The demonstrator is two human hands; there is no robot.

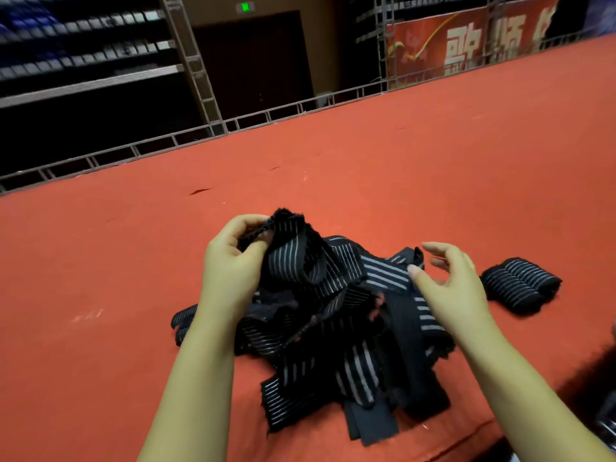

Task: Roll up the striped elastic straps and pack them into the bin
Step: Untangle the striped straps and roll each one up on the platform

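The left hand pinches the end of one strap and lifts it up from the pile. The right hand holds nothing; its fingers are loose and a little curled, right over the pile's right side.

The straps look soft, light and stretchy. They bend and tangle easily, so it is best to grab one by its end and pull it free slowly.

The pile sits on the red floor. I cannot count its straps; they are too mixed up. Just right of the pile lie two or three rolls. No bin shows.
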